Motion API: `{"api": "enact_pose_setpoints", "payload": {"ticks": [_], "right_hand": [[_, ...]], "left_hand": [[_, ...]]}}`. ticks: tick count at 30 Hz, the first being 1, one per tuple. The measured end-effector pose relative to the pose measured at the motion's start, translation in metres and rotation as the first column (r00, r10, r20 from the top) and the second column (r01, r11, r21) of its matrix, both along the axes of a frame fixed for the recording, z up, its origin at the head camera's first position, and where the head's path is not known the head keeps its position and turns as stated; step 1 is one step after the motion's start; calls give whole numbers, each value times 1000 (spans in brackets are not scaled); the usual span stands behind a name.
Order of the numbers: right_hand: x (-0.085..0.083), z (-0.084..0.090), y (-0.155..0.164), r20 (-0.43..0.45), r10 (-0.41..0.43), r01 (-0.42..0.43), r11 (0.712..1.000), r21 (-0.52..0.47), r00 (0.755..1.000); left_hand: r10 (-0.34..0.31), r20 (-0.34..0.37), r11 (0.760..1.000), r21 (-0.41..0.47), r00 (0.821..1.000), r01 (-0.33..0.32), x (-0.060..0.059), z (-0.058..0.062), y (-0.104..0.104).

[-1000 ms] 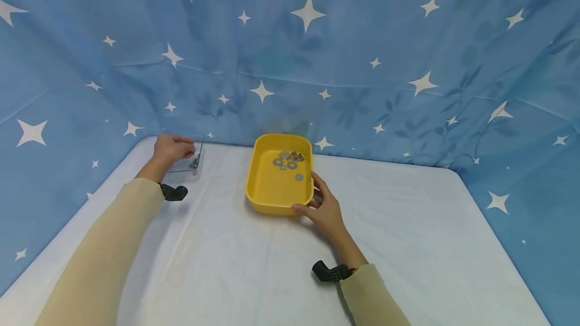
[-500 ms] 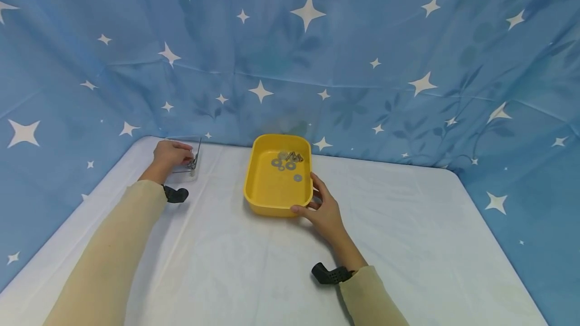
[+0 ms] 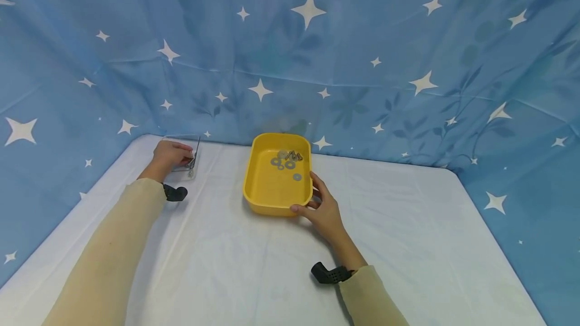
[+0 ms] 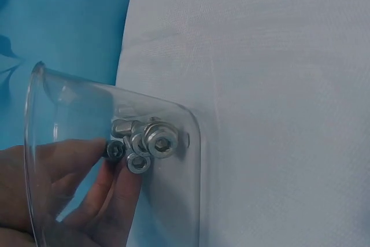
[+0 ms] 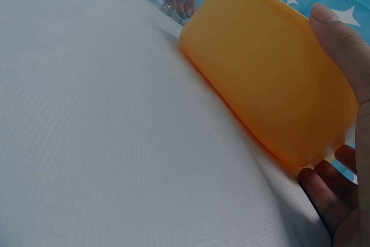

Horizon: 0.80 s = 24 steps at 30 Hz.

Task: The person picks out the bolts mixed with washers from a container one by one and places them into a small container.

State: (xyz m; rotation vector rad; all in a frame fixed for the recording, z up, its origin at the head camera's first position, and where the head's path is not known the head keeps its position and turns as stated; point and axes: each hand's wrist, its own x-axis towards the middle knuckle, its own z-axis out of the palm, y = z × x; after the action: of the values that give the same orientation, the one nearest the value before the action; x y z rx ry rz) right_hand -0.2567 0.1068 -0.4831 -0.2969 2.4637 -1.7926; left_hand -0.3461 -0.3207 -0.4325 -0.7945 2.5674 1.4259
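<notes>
little has shifted since the earlier frames: the yellow tray (image 3: 277, 185) sits a touch further left in the head view and both hands stay where they were. right hand (image 3: 322, 211) grips the tray's near right corner, thumb along the front wall, fingers curled round the right side; the right wrist view shows the thumb up against the orange-yellow wall. washers and bolts (image 3: 287, 161) lie on the tray's floor toward its far end. well left of the tray, the left hand (image 3: 168, 155) holds a clear plastic container (image 4: 110, 160) tipped on its side, fingers curled inside it, a small heap of silver bolts and washers (image 4: 144, 144) resting against its wall. both stand on the white table (image 3: 254, 260), the tray near its far edge, below the blue starred cloth (image 3: 317, 54).
</notes>
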Motion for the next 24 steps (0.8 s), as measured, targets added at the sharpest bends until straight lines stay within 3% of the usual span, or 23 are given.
{"api": "enact_pose_setpoints", "payload": {"ticks": [15,21,24], "right_hand": [[1,-4,0,-28,0,0,1000,-17,1000],[9,15,-3,20,1,-2,1000,11,1000],[2,4,-2,-4,3,-3,1000,2,1000]], "left_hand": [[-15,13,998,-55,1000,15,1,0,-1],[-32,30,995,-97,999,35,2,3,3],[-32,29,994,-103,999,35,2,5,2]]}}
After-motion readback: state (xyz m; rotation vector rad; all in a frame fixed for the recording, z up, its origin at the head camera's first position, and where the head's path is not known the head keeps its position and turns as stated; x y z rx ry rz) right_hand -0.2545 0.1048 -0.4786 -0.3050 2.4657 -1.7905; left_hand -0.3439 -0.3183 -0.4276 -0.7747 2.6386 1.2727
